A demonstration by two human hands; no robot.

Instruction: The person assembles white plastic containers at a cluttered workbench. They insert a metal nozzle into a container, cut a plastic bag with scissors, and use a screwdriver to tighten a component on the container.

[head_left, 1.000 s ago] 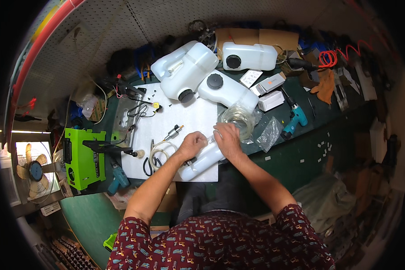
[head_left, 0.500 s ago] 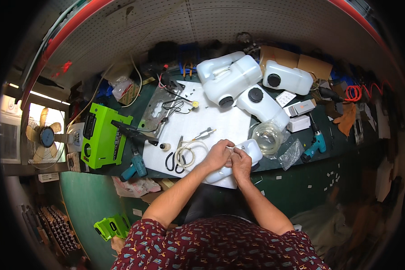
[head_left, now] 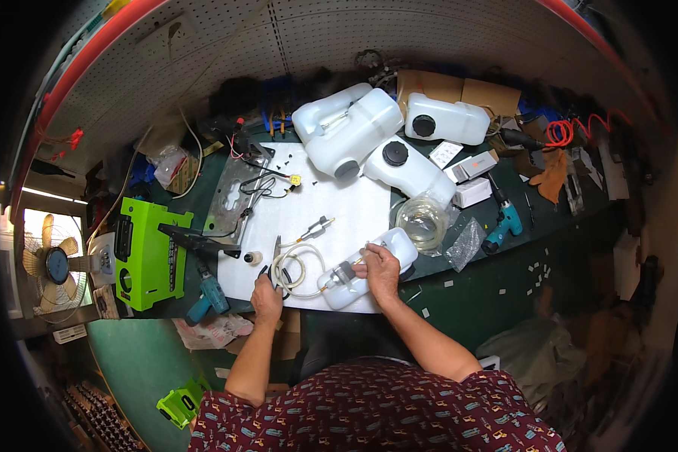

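Observation:
At the mat's near edge, my left hand (head_left: 266, 300) is closed on the black handles of a pair of scissors (head_left: 276, 250), whose blades point away from me. To the right, the fingers of my right hand (head_left: 382, 273) grip one end of a small grey cylindrical part (head_left: 343, 273) with brass-coloured tips. This part is over a white plastic tank (head_left: 399, 248) lying on the white mat (head_left: 267, 218). Between my hands lies a looped clear hose (head_left: 303, 262). A second, similar cylindrical part (head_left: 316, 228) rests just beyond the loop.
White tanks with black caps (head_left: 348, 124) crowd the back. A coil of clear tubing (head_left: 422, 226) and a teal drill (head_left: 502, 228) are at right. A green housing (head_left: 147, 252), another teal drill (head_left: 209, 295) and a metal bracket plate (head_left: 230, 196) stand left. A small bottle (head_left: 253, 258) stands near the scissors.
My hands, together over the near tank before, are now apart. The left has moved left and taken hold of the scissors; the right holds the grey cylindrical part. The view has shifted.

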